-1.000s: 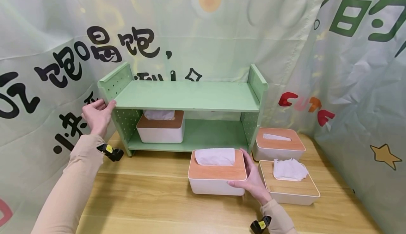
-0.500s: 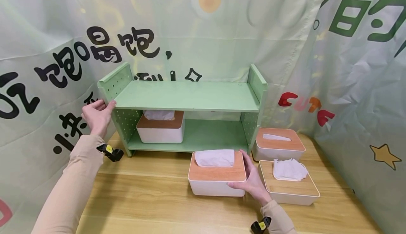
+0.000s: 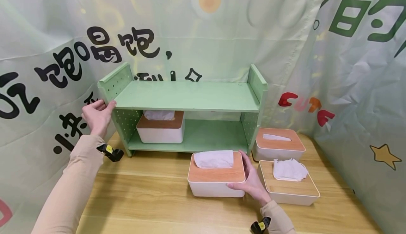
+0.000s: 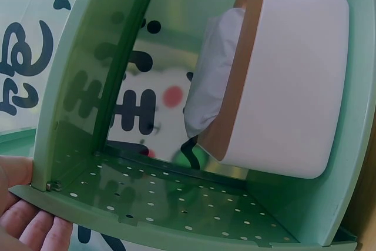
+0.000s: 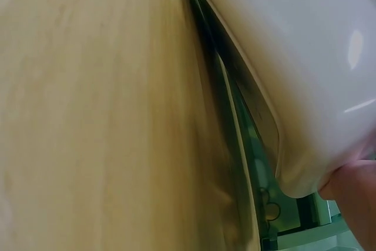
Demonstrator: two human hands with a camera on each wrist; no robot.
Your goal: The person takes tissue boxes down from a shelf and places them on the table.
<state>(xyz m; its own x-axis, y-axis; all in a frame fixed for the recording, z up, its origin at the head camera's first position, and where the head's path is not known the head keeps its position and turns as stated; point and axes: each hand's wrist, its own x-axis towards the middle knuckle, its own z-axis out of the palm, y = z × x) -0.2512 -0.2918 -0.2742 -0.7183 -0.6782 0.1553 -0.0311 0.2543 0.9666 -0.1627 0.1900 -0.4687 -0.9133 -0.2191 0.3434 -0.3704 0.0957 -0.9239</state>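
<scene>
My left hand (image 3: 97, 117) grips the front edge of the green two-tier shelf (image 3: 190, 96) at its left side panel. In the left wrist view its thumb and fingers lie on either side of that perforated panel. My right hand (image 3: 253, 182) holds the right end of a white tissue box (image 3: 219, 189) with a wood-look lid and a tissue sticking out. This box is in front of the shelf; the right wrist view shows a narrow gap under its base, above the wooden table (image 5: 88, 116). Another tissue box (image 3: 160, 134) stands on the lower tier, at the left.
Two more tissue boxes are on the table to the right: one (image 3: 279, 149) beside the shelf's right panel, the other (image 3: 290, 197) nearer, just right of my right hand. A printed fabric sheet (image 3: 203, 26) hangs behind and along both sides.
The tissue box in my right hand has shifted slightly towards me and a touch left. My left hand and the shelf look the same.
</scene>
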